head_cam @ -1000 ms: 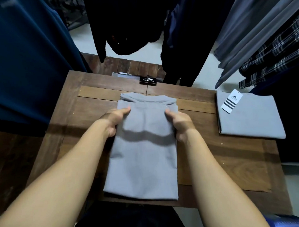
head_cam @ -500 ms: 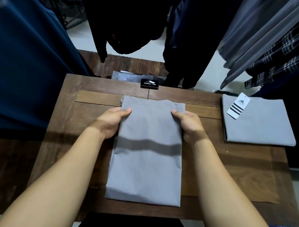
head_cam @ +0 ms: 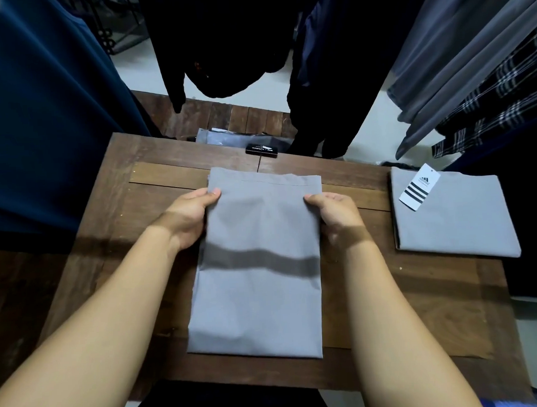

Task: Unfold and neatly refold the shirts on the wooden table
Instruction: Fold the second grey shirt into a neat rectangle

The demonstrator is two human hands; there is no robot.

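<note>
On the wooden table [head_cam: 113, 210], centre: grey shirt [head_cam: 259, 296] folded into a long narrow rectangle, long axis running 12 to 6, hem edge at the far end. It lies flat, near end just short of the table's 6 o'clock edge.

Left hand [head_cam: 187, 216] grips the shirt's left edge near the far end: thumb on top, fingers curled at the edge. Right hand [head_cam: 335, 212] does the same on the right edge. Fingertips are hidden by the cloth, so I can't tell how far under they go. Both forearms flank the shirt and cover the table on either side of it. A dark shadow band crosses the shirt mid-length.

At 3 o'clock: second folded shirt [head_cam: 452, 223], same grey, well apart from the first, with a white striped hang tag [head_cam: 419, 187] lying on its far-left corner.

At 12, on the table's far edge: small black label [head_cam: 261, 150], close to the shirt's far end but not touching. Behind it, off the table, a plastic-wrapped packet [head_cam: 221, 137].

Hanging clothes crowd the table: dark blue garment [head_cam: 42, 121] at 9 to 10 overlapping the left corner, black garment [head_cam: 223, 45] at 12, grey garments [head_cam: 457, 50] and a plaid garment [head_cam: 502, 100] at 1 to 2.
</note>
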